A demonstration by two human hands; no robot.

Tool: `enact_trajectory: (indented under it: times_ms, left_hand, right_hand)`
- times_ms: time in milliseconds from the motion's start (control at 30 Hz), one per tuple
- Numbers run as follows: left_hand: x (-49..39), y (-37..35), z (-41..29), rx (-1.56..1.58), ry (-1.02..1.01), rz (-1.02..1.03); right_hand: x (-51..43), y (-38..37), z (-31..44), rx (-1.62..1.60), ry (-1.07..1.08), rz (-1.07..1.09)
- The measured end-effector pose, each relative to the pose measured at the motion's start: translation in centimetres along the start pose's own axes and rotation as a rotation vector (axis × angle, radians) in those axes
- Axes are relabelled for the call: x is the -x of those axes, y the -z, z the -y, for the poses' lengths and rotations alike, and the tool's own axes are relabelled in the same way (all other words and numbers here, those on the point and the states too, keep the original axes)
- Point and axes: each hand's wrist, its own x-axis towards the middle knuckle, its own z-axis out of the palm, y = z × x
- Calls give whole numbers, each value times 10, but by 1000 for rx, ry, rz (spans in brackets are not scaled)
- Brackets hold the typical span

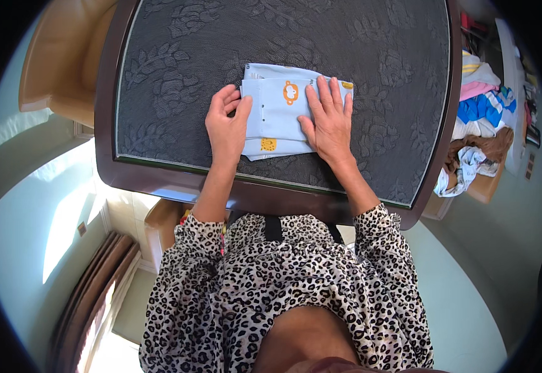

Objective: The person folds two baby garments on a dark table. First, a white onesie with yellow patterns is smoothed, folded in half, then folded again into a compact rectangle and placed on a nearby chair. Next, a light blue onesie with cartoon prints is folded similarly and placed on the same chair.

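Observation:
A light blue cloth garment (275, 114), printed with orange and yellow animal faces, lies folded in layers on a dark table. My right hand (329, 121) rests flat on its right part, palm down with the fingers spread. At the cloth's left edge is my left hand (226, 123), its fingers curled and its thumb touching the edge. A gap shows between that thumb and the fingers. The lower layers stick out a little at the top and bottom of the fold. What lies under my right palm is hidden.
The table has a dark floral-embossed cover (168, 107) and a brown wooden rim (177, 182). A tan chair (66, 60) stands at the left. Beyond the right rim, a heap of mixed clothes (478, 112) lies on another tan seat (488, 184). Brown folded panels (94, 298) stand lower left.

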Motion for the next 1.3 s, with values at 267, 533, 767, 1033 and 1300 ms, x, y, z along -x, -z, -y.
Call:
enact_trajectory:
  times_ms: [267,533,767,1033,1300]
  left_hand:
    - [-13,-5,-5,-447,52,307]
    - [-4,35,1,-409,-157,425]
    - [18,186,-66,-227,13,125]
    - [36,293,-95,-294,30,-238]
    - [48,361,-9,-438,290,-224]
  right_hand:
    - [15,-13,-2,20,-6,-30]
    - [25,-25,27,-139,-9,-23]
    - [34,-13,47,-206,75,-88]
    - [52,-11,6,173,-41,-133]
    - [64,-14,3,124,-79,-179]
